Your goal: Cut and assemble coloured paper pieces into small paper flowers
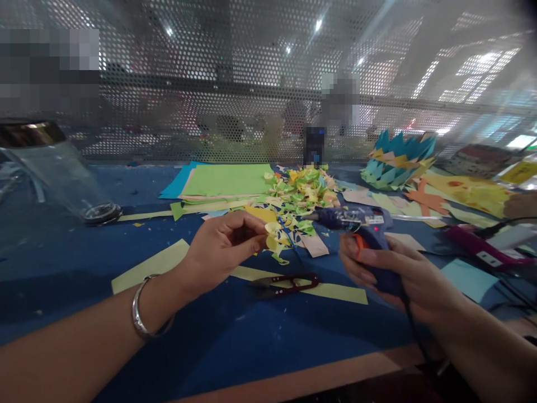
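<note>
Left hand (222, 242) pinches curled paper petals (273, 236); right hand (388, 267) grips glue gun (356, 218).

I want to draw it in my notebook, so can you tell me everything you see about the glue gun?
The glue gun is dark blue and looks plastic, with an orange trigger, a small red light and a pale label on its side. A clear stick pokes out the back, and a dark cord hangs from the handle. The right hand grips it above the table, its barrel roughly level and its dark nozzle pointing left. I can't tell whether the trigger is squeezed.
</note>
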Demonstrator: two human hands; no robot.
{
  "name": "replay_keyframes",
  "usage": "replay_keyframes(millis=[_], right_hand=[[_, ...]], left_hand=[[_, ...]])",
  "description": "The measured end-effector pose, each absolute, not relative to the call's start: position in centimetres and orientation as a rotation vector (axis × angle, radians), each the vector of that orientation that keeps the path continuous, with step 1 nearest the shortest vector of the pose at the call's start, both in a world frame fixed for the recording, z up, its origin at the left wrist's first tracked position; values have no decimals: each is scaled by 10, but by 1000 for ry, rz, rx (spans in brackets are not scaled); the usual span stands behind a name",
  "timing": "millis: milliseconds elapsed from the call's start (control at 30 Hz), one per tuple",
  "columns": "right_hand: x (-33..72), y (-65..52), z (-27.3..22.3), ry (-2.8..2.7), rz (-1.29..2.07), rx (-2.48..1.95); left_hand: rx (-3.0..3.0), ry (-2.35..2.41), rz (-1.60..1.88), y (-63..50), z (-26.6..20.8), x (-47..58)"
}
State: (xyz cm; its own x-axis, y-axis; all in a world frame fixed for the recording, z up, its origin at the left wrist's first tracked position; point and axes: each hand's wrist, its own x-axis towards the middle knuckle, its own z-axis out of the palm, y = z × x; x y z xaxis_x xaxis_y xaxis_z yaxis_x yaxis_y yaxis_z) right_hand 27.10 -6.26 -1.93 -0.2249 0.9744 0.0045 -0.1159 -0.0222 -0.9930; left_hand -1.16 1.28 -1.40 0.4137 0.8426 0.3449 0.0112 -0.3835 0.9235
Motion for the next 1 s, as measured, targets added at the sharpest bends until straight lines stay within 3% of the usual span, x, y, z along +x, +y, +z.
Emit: replay_keyframes(millis=[300, 1000], right_hand=[[272, -70, -30, -1498, 1060, -1455], [267, -73, -29, -1859, 789, -1367]], left_hand=[[1950, 798, 1042, 8, -8, -12], [2069, 832, 961, 5, -10, -15]])
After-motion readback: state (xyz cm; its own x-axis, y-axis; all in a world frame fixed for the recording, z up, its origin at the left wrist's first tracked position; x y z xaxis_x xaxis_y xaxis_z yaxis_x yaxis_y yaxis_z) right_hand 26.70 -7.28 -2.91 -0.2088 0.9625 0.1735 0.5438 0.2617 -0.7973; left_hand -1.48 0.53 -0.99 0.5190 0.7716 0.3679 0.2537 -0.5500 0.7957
